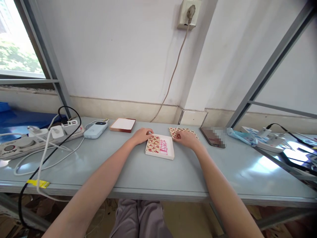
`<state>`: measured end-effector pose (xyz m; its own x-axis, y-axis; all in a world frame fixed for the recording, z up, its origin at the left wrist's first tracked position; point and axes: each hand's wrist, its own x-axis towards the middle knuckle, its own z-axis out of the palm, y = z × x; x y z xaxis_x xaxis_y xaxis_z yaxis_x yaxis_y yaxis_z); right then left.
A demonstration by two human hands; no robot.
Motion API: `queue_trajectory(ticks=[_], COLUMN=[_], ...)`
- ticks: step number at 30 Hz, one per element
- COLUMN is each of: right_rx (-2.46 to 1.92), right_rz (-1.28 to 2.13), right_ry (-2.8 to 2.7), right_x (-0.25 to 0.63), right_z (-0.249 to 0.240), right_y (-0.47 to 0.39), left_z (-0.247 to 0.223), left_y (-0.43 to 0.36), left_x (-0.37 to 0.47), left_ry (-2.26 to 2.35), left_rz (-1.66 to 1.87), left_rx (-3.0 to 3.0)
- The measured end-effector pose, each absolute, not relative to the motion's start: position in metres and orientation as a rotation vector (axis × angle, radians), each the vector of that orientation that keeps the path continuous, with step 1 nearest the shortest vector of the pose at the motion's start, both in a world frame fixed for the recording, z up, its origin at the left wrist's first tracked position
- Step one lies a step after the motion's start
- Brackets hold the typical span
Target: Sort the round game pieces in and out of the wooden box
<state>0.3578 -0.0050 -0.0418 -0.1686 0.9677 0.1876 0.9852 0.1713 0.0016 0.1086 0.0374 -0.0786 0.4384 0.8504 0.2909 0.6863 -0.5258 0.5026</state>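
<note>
A shallow white box [159,155] rests on the desk in front of me. Round Chinese chess pieces [153,145] with carved characters fill its left part in two columns, and pink pen lines mark its bare floor on the right. My left hand [142,135] is curled at the box's far left corner, gripping its edge. More chess pieces [183,129] lie in a flat group behind and to the right of the box. Over that group, my right hand [187,138] has its thumb and fingertips pinched at a piece, mostly hidden by the fingers.
A box lid [123,125] with brown sides lies at the back left. Beside it are a light blue device [96,130] and a power strip [37,142] with tangled cables. On the right are a phone [212,136] and a plastic bag [241,136]. The desk's front edge [160,195] is near me.
</note>
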Motion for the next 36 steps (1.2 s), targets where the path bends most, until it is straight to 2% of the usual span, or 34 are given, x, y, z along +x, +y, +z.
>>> queue_trajectory(ticks=[5, 11, 13, 21, 24, 27, 32, 36], right_rx=[-1.859, -2.187, -2.19, -1.997, -1.763, -1.493, -1.492, -1.456], right_rz=[0.055, -0.157, -0.128, -0.046, 0.059, 0.17, -0.095, -0.098], right_ry=[-2.25, -2.193, -2.224, -2.192, -2.201, -2.452, -2.594, -2.594], right_x=[0.373, 0.394, 0.394, 0.382, 0.364, 0.334, 0.301, 0.299], right_z=[-0.033, -0.03, -0.032, -0.025, -0.022, -0.027, -0.043, -0.048], right_y=[-0.005, -0.006, -0.006, -0.009, -0.015, -0.023, -0.027, -0.026], left_z=[-0.081, -0.083, -0.083, -0.082, -0.08, -0.08, -0.081, -0.081], left_y=[0.039, 0.042, 0.042, 0.044, 0.045, 0.046, 0.048, 0.048], left_x=[0.108, 0.108, 0.108, 0.107, 0.105, 0.103, 0.101, 0.101], left_ry=[1.306, 1.258, 1.257, 1.104, 0.969, 0.915, 0.935, 0.916], left_rz=[0.751, 0.789, 0.793, 0.769, 0.677, 0.652, 0.649, 0.638], left_rx=[2.363, 2.353, 2.343, 2.06, 1.959, 1.915, 1.919, 1.939])
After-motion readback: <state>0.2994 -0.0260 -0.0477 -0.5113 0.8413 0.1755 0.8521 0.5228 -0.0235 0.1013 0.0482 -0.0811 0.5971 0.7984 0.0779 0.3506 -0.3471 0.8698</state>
